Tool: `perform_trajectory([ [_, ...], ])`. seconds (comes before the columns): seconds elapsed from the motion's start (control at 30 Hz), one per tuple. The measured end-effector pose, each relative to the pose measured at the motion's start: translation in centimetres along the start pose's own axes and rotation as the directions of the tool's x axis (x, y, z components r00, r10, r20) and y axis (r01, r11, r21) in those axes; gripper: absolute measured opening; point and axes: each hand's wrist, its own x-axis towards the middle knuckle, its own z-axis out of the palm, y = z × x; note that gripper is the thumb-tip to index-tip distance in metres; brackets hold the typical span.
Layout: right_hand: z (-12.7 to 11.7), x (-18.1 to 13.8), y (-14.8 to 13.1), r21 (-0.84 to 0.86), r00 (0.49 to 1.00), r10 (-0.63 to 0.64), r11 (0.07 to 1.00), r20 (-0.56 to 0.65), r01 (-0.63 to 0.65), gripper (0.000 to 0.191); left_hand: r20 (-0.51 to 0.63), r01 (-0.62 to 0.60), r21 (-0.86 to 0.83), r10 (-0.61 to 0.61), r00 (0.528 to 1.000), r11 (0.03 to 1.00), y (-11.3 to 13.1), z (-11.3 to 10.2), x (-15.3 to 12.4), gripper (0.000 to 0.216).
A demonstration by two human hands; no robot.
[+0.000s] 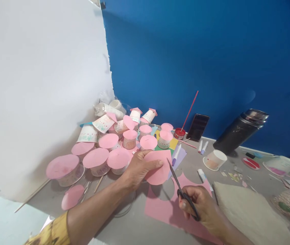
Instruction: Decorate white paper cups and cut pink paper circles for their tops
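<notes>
My left hand (139, 167) pinches a piece of pink paper (157, 170) with a rounded edge, holding it just above the table. My right hand (201, 207) grips black-handled scissors (183, 192), whose blades point up and left and meet the right edge of that pink piece. Under both hands lies a larger pink sheet (165, 211) with round cut-outs along its top. Beyond my left hand stand several paper cups topped with pink paper discs (96, 158).
A loose pink disc (72, 196) lies near the left. A white cup (215, 159), glue sticks (202, 147), a red paint pot with a stick (179, 132), a phone (198, 127) and a dark flask (242, 131) sit at the back. A beige pad (249, 211) lies right.
</notes>
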Motion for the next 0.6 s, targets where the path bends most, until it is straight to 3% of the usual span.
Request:
perform_trajectory([
  [0.2, -0.03, 0.00, -0.29, -0.017, 1.000, 0.023, 1.000, 0.019, -0.023, 0.056, 0.003, -0.039, 0.085, 0.038, 0.999, 0.996, -0.16, -0.07, -0.01, 0.042],
  [0.6, -0.17, 0.03, 0.60, -0.016, 0.999, -0.025, 1.000, 0.036, 0.026, 0.056, 0.014, -0.009, 0.090, 0.008, 1.000, 0.996, 0.15, 0.02, -0.26, 0.043],
])
